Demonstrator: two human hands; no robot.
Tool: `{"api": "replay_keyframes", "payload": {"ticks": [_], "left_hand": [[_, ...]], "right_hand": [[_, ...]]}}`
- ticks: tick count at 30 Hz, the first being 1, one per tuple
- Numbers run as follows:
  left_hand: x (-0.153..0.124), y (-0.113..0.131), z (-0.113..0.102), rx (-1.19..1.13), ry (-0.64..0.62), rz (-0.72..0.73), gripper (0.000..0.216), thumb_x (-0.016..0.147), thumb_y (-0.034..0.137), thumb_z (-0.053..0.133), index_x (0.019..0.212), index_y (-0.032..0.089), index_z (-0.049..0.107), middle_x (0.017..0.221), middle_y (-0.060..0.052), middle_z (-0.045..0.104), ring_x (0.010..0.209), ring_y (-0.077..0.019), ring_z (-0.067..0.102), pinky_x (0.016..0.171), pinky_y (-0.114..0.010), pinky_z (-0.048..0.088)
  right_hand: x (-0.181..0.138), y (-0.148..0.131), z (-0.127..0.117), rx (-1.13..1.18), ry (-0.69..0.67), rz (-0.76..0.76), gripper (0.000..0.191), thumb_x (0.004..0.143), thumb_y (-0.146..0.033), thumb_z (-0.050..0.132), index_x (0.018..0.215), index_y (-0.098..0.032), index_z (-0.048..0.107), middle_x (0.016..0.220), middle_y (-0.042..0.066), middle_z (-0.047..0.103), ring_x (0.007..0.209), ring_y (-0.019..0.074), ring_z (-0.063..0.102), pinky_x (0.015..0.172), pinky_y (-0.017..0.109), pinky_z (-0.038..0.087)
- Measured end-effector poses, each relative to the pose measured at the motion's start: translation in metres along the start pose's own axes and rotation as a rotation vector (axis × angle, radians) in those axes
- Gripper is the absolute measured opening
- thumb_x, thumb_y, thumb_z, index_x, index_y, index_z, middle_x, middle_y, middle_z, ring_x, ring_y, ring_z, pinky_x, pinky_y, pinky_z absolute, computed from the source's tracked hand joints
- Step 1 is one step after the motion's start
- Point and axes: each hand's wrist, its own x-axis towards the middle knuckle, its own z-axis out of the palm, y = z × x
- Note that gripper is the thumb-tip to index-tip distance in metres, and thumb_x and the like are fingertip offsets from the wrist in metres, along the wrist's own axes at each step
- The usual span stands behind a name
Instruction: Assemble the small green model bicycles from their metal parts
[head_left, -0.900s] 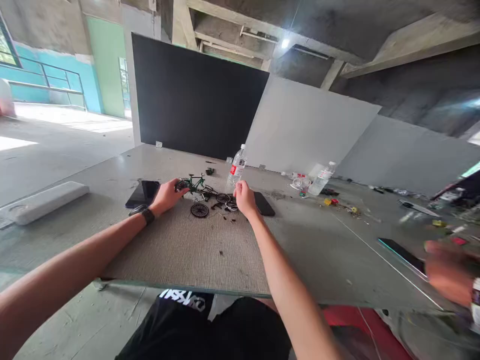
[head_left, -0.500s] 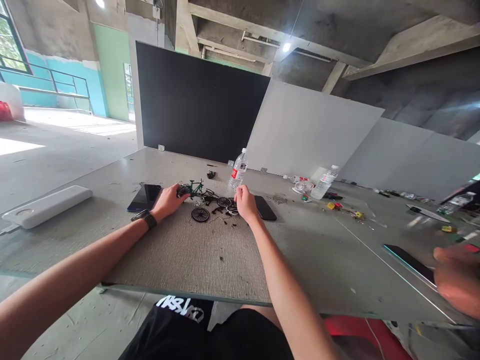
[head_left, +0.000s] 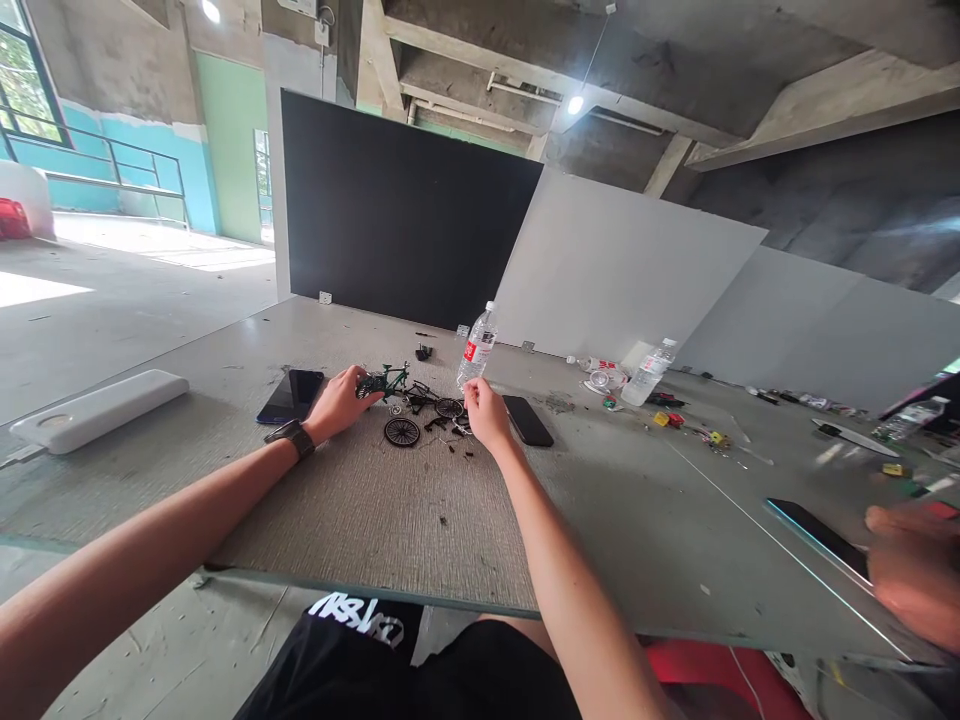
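Observation:
My left hand (head_left: 341,398), with a dark watch on its wrist, has its thumb and fingers closed around one end of a small green model bicycle (head_left: 392,378). Close by on the table lie a loose black spoked wheel (head_left: 402,432) and a tangle of black bicycle parts (head_left: 420,396) with a second wheel (head_left: 449,408). My right hand (head_left: 487,412) is closed in a pinch at the right end of these parts; what its fingertips hold is too small or hidden to name. Tiny dark pieces (head_left: 452,448) lie in front of it.
A phone (head_left: 291,394) lies left of my left hand, beyond it a white power bank (head_left: 105,410). Another phone (head_left: 529,420) is right of my right hand. Water bottles (head_left: 478,345) stand behind. At far right, a co-worker's blurred hand (head_left: 911,570) is beside a phone (head_left: 817,535).
My right hand has shifted slightly left over the parts, its fingers still pinched. My left hand stays at the green model bicycle. The camera view has tilted a little.

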Motion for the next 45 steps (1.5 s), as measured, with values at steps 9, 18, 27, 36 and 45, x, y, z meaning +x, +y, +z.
{"api": "replay_keyframes", "payload": {"ticks": [9,18,27,36,45], "left_hand": [[-0.007,0.036,-0.026,0.101,0.257,0.484,0.021,0.101,0.041,0.059,0.104,0.021,0.066,0.103,-0.009,0.068,0.097,-0.0244,0.064,0.088,-0.041,0.052],[-0.024,0.059,-0.006,0.006,0.089,0.669,0.036,0.103,0.04,0.058,0.133,0.02,0.062,0.127,-0.012,0.069,0.114,-0.0251,0.066,0.099,-0.042,0.053],[-0.03,0.068,-0.013,-0.333,-0.119,0.305,0.035,0.101,0.033,0.054,0.133,0.024,0.063,0.101,-0.005,0.074,0.091,-0.0196,0.07,0.089,-0.035,0.054],[-0.028,0.073,-0.005,-0.807,-0.172,0.001,0.038,0.084,0.048,0.074,0.103,0.015,0.071,0.088,-0.007,0.075,0.08,-0.0196,0.069,0.075,-0.032,0.055],[-0.027,0.073,-0.001,-0.922,-0.18,-0.082,0.039,0.084,0.056,0.07,0.088,0.02,0.057,0.097,-0.01,0.076,0.089,-0.0199,0.071,0.082,-0.034,0.056]], "right_hand": [[-0.003,-0.013,-0.001,0.122,-0.034,-0.07,0.035,0.099,-0.051,0.048,0.084,-0.022,0.061,0.071,0.003,0.066,0.065,0.019,0.058,0.066,0.028,0.038],[-0.012,-0.045,0.007,0.373,-0.366,-0.134,0.044,0.094,-0.06,0.059,0.086,-0.018,0.07,0.071,0.001,0.067,0.062,0.0146,0.054,0.06,0.025,0.038],[-0.016,-0.051,0.014,0.528,-0.588,-0.088,0.035,0.093,-0.054,0.061,0.096,-0.02,0.071,0.092,0.006,0.078,0.09,0.0211,0.071,0.084,0.033,0.051],[-0.019,-0.052,0.019,0.662,-0.598,-0.043,0.032,0.089,-0.051,0.069,0.101,-0.021,0.062,0.085,0.003,0.077,0.08,0.0183,0.071,0.076,0.03,0.05],[-0.007,-0.036,-0.015,0.073,-0.54,-0.111,0.019,0.081,-0.038,0.08,0.087,-0.021,0.074,0.075,-0.002,0.066,0.07,0.0138,0.059,0.066,0.025,0.04]]}}
